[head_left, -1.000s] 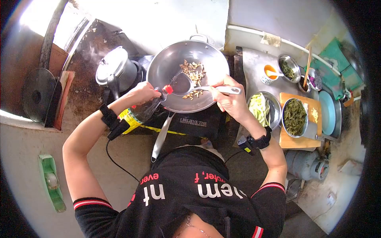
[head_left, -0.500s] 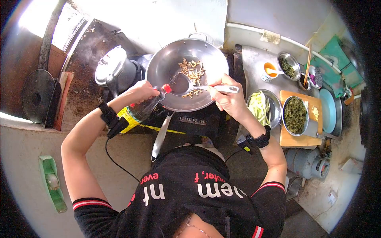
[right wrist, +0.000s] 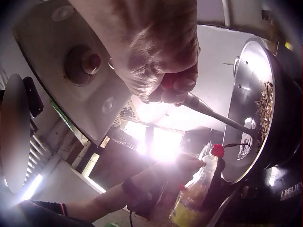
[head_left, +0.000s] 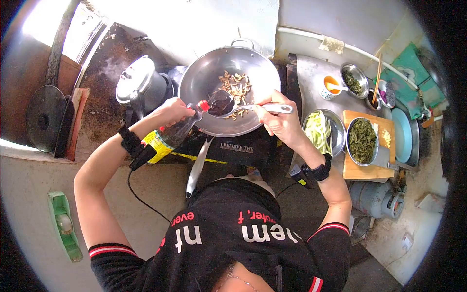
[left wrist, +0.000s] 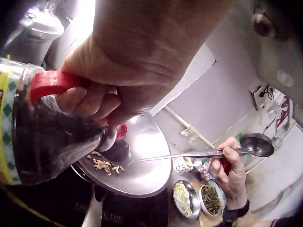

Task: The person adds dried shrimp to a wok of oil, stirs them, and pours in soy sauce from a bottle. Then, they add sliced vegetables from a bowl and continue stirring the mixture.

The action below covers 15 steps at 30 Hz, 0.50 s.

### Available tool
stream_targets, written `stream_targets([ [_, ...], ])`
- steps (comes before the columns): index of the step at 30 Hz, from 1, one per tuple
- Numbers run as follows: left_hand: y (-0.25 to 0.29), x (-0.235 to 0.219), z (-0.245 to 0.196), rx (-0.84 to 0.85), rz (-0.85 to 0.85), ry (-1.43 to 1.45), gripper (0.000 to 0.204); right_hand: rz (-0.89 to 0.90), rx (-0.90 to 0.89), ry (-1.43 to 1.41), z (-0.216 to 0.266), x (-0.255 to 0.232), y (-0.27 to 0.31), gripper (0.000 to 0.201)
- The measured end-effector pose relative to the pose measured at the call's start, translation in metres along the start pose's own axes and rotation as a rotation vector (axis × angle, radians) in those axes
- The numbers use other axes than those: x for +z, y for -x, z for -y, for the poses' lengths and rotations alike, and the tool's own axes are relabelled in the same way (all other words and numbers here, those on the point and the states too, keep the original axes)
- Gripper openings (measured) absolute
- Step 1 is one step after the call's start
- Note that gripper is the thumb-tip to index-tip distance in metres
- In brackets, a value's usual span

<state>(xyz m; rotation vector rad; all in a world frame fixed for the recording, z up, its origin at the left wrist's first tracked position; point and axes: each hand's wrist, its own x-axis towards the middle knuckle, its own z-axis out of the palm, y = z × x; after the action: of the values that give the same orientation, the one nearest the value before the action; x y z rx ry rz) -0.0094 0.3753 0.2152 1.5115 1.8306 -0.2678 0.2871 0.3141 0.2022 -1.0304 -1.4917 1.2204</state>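
My left hand (head_left: 174,111) grips the red handle (left wrist: 57,84) of a large plastic bottle (head_left: 168,138) with a yellow label, tipped toward the wok (head_left: 197,73). From its red mouth (right wrist: 218,150) a thin dark stream runs into the ladle. The ladle (head_left: 272,108) is metal, and my right hand (head_left: 282,121) holds it by the handle. Its bowl (head_left: 221,103) hangs low inside the wok with dark liquid in it. Small browned pieces (head_left: 237,87) lie on the wok's bottom, partly behind the ladle bowl. The left hand's fingers curl round the bottle handle in the left wrist view.
A steaming lidded pot (head_left: 135,80) stands left of the wok. To the right are a bowl of pale green strips (head_left: 317,134), a bowl of dark greens (head_left: 361,141) on a cutting board (head_left: 355,173), and a patterned cup (head_left: 327,95). The wok's handle (head_left: 198,170) points toward my body.
The bottle has tipped a little more, and dark liquid has reached its neck. The ladle bowl, formerly bare metal, now holds dark liquid. The right hand has hardly moved.
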Motion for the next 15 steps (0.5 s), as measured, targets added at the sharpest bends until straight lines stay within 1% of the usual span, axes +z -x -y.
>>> stream_targets([
  [5,0.001,0.002,0.002,0.018,-0.007,0.031,0.038,0.012,0.063,-0.020,0.001,0.001,-0.001,0.013],
  [7,0.006,0.000,-0.004,0.004,-0.004,0.022,0.038,-0.019,-0.040,-0.005,-0.004,0.002,-0.001,0.013],
  [10,0.007,-0.001,-0.005,-0.020,0.013,0.019,0.037,-0.009,0.010,-0.021,-0.002,0.003,-0.001,0.013],
  [11,0.007,-0.001,-0.004,-0.029,0.027,0.025,0.037,-0.008,0.010,-0.021,-0.003,0.003,-0.001,0.013],
  [13,0.005,0.000,0.000,-0.021,0.016,0.041,0.037,-0.019,-0.065,-0.029,-0.006,0.004,-0.002,0.012],
  [14,0.003,0.001,0.002,-0.014,0.005,0.058,0.036,-0.019,-0.066,-0.028,-0.007,0.004,-0.002,0.012],
  [15,0.003,0.002,0.005,-0.012,0.004,0.059,0.036,-0.017,-0.023,-0.035,-0.009,0.003,-0.002,0.012],
])
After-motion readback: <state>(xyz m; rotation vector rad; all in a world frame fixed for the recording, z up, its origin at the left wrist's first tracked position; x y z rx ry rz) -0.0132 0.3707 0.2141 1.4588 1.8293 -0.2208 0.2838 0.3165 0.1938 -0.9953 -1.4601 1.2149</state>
